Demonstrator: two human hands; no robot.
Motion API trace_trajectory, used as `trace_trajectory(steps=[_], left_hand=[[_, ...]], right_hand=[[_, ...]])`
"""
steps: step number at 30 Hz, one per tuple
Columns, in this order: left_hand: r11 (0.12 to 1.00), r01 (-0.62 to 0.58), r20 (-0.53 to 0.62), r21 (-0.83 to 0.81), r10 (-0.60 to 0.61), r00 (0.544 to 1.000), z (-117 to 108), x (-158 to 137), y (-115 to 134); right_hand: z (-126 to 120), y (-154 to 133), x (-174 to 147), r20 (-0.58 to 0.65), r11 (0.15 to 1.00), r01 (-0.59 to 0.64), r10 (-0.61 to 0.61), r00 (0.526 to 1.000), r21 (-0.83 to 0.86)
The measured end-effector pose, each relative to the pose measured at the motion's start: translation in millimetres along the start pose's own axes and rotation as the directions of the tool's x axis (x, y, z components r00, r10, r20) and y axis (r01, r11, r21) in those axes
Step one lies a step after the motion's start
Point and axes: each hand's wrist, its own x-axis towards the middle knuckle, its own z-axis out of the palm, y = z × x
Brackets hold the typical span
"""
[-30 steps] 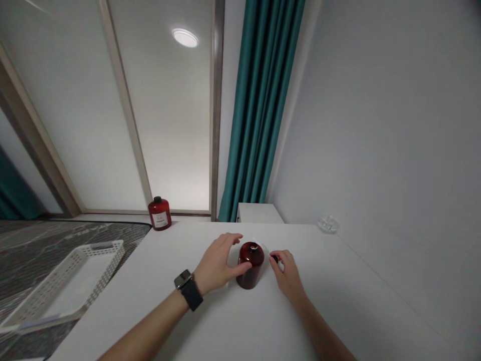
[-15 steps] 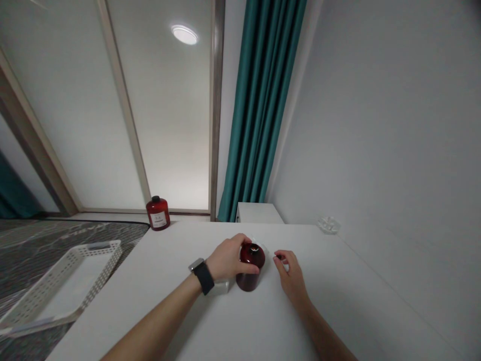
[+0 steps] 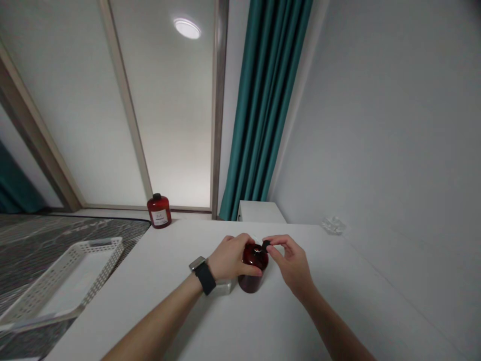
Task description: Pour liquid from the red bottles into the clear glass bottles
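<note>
Dark-red bottle [image 3: 259,259] stands upright on the white table [image 3: 229,328] in my head cam, long axis vert., btwn the hands: L hand [image 3: 230,260] wrapped round its side, nearer; R hand [image 3: 292,258] pinching the black cap [image 3: 265,245] just R of the uncapped neck [image 3: 257,249]. Vs 0.5 s ago, I see the cap's moved in close; L grip unchanged.

Prob. a home rm: teal curtain [image 3: 268,100], tall frosted panels [image 3: 173,110], wht cabinet [image 3: 261,212].

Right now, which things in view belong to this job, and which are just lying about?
In use: uncapped bottle in the left hand; black cap in the right hand.
Lying about: labelled bottle; white basket; clear object far right.
</note>
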Motion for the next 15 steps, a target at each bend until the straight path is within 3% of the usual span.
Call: trace_trajectory(steps=[6, 15], left_hand=[[1.000, -0.016, -0.001, -0.010, 0.016, 1.000, 0, 0, -2], [0.999, -0.003, -0.008, -0.052, 0.003, 1.000, 1, 0, -3]], right_hand=[[12, -10, 6, 0.113, 0.999, 0.042, -0.038, 0.993, -0.027], [0, -17, 5, 0.181, 0.970, 0.175, -0.144, 0.973, -0.171]])
